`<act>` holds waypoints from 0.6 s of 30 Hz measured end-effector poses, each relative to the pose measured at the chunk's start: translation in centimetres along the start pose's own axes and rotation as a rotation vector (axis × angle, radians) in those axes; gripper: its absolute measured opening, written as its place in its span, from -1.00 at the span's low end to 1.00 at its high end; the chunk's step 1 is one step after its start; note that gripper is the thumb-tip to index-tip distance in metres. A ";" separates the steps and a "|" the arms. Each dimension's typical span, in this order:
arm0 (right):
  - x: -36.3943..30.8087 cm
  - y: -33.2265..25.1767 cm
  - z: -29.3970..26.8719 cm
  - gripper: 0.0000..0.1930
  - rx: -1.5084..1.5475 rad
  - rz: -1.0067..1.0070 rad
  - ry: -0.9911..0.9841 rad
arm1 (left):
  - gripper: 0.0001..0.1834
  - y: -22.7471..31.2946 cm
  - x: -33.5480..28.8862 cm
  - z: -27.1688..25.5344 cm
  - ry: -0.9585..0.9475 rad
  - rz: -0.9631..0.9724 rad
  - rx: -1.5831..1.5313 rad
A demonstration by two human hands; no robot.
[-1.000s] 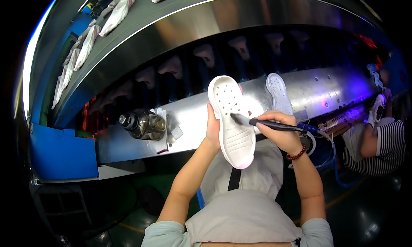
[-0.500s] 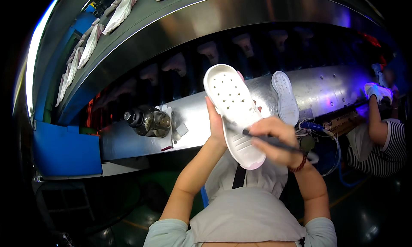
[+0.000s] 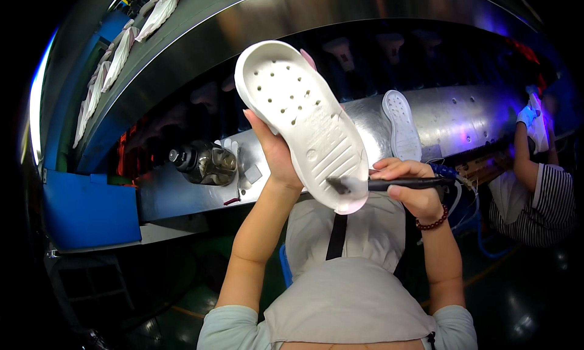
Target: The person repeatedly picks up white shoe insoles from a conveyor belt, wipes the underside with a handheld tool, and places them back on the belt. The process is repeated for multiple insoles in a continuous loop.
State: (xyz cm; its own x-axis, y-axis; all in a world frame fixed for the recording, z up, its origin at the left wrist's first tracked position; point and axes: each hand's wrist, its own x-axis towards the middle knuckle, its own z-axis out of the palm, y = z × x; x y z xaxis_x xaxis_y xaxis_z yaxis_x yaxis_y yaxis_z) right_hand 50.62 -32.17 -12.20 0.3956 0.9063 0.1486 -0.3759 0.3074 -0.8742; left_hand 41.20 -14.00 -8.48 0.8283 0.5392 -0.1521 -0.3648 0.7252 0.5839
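Note:
A white shoe sole [image 3: 322, 134], with small holes at its upper end and raised ridges lower down, is tilted up above the metal bench. My left hand [image 3: 277, 152] grips it from beneath, thumb along the left edge and a fingertip showing past the far edge. Closed around the black handle of a brush [image 3: 404, 184] is my right hand [image 3: 420, 198]. The dark bristles touch the sole's face close to its lower end. A second white sole [image 3: 403, 128] lies on the bench, beyond my right hand.
On the metal bench [image 3: 453, 128] stand a clear bottle with a black cap [image 3: 210, 162] and a small grey square block [image 3: 252, 174]. A conveyor [image 3: 201, 18] carries white wrapped shapes [image 3: 121, 58]. At the right, a co-worker's gloved hand [image 3: 527, 116] holds a white shoe [image 3: 538, 131].
The sole in my left hand has risen and shifted left. My right hand's brush now sits nearer the sole's lower end. The co-worker's white shoe has turned more upright.

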 end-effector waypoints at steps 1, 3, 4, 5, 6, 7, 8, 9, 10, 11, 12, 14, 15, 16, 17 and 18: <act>-0.1 0.1 0.1 -0.80 0.074 -0.001 0.021 | -0.06 0.2 0.0 0.5 0.017 -0.020 0.013; -0.2 0.2 1.0 -0.80 0.203 -0.010 0.078 | -0.03 0.5 -0.4 0.5 0.013 -0.120 0.028; 0.0 0.1 1.7 -0.80 0.261 -0.023 0.114 | -0.03 0.2 -1.1 0.5 -0.030 -0.093 0.009; 0.0 -0.1 2.2 -0.80 0.319 -0.035 0.152 | -0.04 -0.7 -2.0 0.7 -0.074 -0.067 -0.009; 0.0 0.0 2.6 -0.79 0.226 -0.055 0.149 | -0.04 -1.5 -2.6 0.9 -0.127 -0.047 -0.024; 0.0 0.2 3.0 -0.79 0.136 -0.075 0.141 | -0.05 -2.3 -3.3 1.1 -0.157 -0.053 -0.104; 0.0 0.3 3.4 -0.78 0.046 -0.094 0.134 | -0.05 -2.6 -3.7 1.1 -0.187 -0.059 -0.185; 0.0 -0.4 4.1 -0.78 -0.025 -0.049 0.094 | -0.09 -2.8 -3.3 -0.7 -0.204 -0.112 -0.093; 0.1 -0.7 4.5 -0.79 -0.198 -0.090 0.058 | -0.15 -2.7 -3.1 -1.6 -0.156 -0.119 -0.022; 0.3 -1.4 4.6 -0.80 -0.288 -0.110 -0.019 | -0.18 -2.6 -3.1 -2.1 -0.125 -0.120 -0.036; 0.4 -2.1 4.6 -0.81 -0.378 -0.131 -0.092 | -0.21 -2.2 -3.1 -1.8 -0.097 -0.126 -0.050; 1.0 -2.4 3.5 -0.78 -0.151 -0.122 -0.204 | -0.23 -1.8 -2.8 -1.8 -0.115 -0.105 -0.057; 1.2 -2.5 2.9 -0.77 -0.202 -0.116 -0.129 | -0.24 -1.7 -2.7 -1.7 -0.127 -0.093 -0.064; 1.5 -2.6 2.6 -0.76 -0.253 -0.109 -0.054 | -0.29 -1.7 -2.5 -1.8 -0.166 -0.095 -0.097; 2.0 -2.8 2.4 -0.76 -0.491 -0.111 -0.073 | -0.33 -1.6 -2.3 -1.9 -0.204 -0.097 -0.131; 2.3 -2.7 2.3 -0.78 -0.388 0.022 -0.119 | -0.37 -1.5 -2.1 -2.0 -0.243 -0.100 -0.165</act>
State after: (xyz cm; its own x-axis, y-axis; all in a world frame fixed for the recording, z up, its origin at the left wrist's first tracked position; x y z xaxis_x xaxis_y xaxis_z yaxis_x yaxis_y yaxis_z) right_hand 50.59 -30.24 -8.46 0.2822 0.9458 0.1605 -0.0305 0.1760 -0.9839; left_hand 39.13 -15.36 -10.66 0.9338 0.3578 0.0047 -0.3240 0.8398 0.4357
